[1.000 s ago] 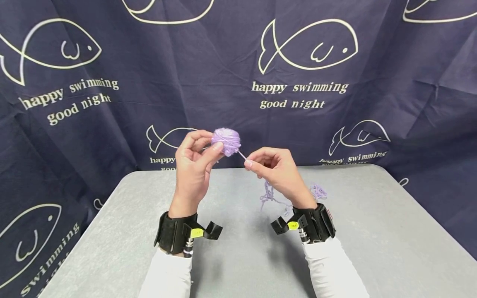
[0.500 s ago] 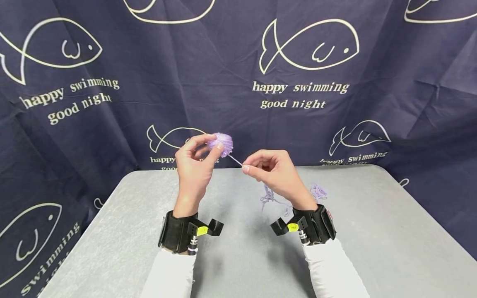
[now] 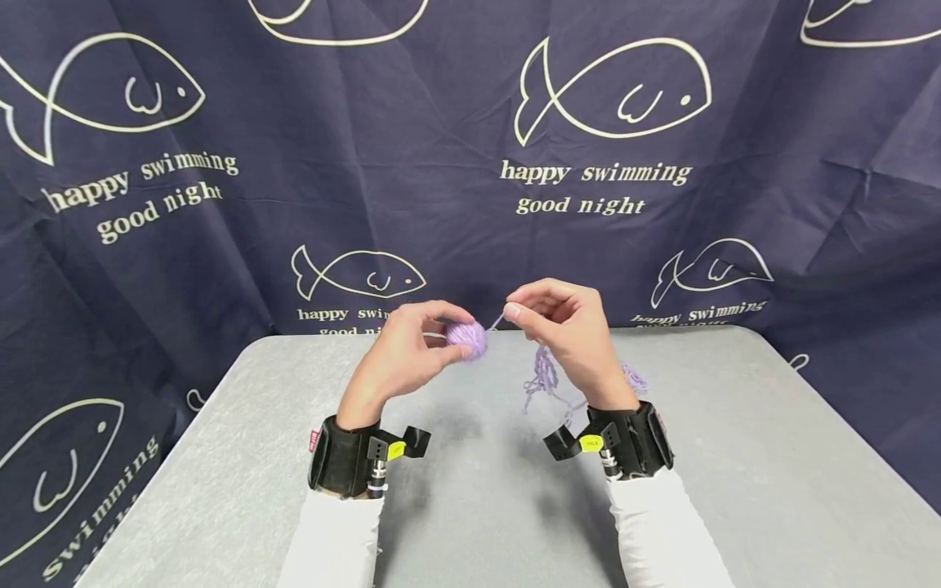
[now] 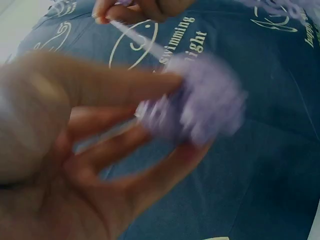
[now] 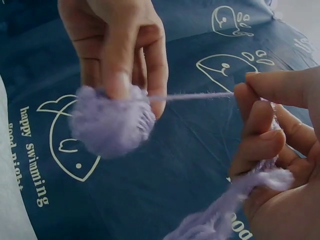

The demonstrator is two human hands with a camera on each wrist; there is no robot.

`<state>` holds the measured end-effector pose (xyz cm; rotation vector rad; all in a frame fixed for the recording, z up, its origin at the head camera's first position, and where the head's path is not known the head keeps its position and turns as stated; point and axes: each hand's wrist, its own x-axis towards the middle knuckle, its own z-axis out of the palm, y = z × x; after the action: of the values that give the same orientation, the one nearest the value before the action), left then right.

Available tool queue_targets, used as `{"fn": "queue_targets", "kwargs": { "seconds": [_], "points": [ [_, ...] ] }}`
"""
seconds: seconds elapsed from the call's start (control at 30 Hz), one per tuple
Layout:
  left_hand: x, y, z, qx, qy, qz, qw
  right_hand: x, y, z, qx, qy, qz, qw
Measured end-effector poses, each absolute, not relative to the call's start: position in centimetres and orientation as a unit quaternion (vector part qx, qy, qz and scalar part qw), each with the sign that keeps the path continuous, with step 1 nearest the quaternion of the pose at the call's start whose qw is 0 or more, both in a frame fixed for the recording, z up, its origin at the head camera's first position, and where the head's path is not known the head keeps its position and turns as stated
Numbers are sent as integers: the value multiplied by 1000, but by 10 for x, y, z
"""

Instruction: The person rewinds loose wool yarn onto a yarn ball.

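A small lilac ball of yarn (image 3: 468,338) is gripped between the thumb and fingers of my left hand (image 3: 406,351), above the table's far edge. From the ball a short taut strand (image 5: 197,95) runs to my right hand (image 3: 569,331), which pinches it between thumb and index finger. In the right wrist view the yarn passes on through the curled fingers, and a loose bundle (image 5: 207,220) hangs below that hand. The ball (image 4: 202,100) looks blurred in the left wrist view.
Loose lilac yarn (image 3: 544,376) trails down to the grey table (image 3: 470,506) beneath the right hand, with more yarn (image 3: 635,378) behind the right wrist. A dark blue curtain (image 3: 441,147) with white fish prints hangs behind the table.
The left hand has swung the ball down and to the right, tilting at the wrist. My right hand has shifted slightly up and right, with the strand still pinched.
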<state>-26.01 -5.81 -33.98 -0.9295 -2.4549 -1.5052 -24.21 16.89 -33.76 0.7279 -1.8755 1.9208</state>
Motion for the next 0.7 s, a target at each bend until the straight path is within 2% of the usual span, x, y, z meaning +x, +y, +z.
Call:
{"fn": "queue_targets", "kwargs": {
  "seconds": [0.17, 0.33, 0.5, 0.7],
  "points": [
    [-256, -59, -338, -420, -764, -487, -52, -244, 174, -336, 250, -634, 708, 185],
    [-251, -57, -335, -481, -679, -544, -110, -246, 177, -338, 250, -626, 717, 176],
    [-247, -56, -332, -499, -597, -618, -113, -247, 175, -341, 249, -642, 709, 155],
    [-246, -53, -331, -497, -523, -689, -71, -248, 169, -344, 277, -659, 689, 118]
  ]
}}
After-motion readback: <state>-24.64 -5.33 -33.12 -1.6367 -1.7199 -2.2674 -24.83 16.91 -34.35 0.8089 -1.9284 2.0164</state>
